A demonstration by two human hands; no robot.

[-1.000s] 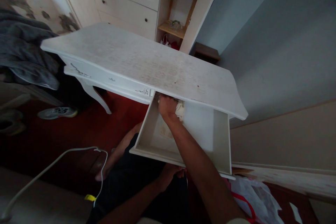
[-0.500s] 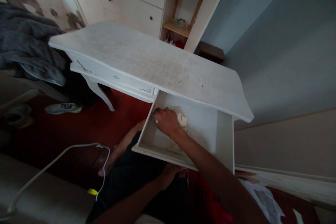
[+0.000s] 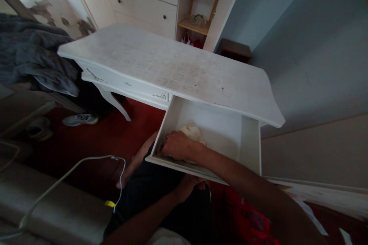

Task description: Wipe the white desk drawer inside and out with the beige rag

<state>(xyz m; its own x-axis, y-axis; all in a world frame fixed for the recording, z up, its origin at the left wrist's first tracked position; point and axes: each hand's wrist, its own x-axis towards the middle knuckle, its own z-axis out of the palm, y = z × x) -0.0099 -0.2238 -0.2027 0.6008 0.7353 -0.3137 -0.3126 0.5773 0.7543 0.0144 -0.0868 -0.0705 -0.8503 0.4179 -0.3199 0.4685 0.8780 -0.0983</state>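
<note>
My right hand (image 3: 179,145) is inside the pulled-out drawer (image 3: 224,122), low in its near left corner. It is closed on a cream cloth (image 3: 192,132), which bunches up behind the knuckles and shows again below the wrist. The fingertips press down by the drawer's left wall. Under the drawer front is my left hand (image 3: 191,188), above my dark shorts; its fingers are mostly hidden below the drawer's edge. The drawer belongs to a white desk (image 3: 138,57) whose top has grey-brown smudges and two small dark red specks.
A white cabinet (image 3: 149,11) with open shelves stands behind the desk. Grey clothing (image 3: 37,53) hangs at left, above a sneaker (image 3: 80,119). A white cable (image 3: 71,172) loops at lower left. A red bag (image 3: 250,218) lies on the floor at right.
My right hand has moved along the drawer's left side toward me, into the near corner, taking the cloth with it. My left hand stays under the drawer front. The view has shifted slightly.
</note>
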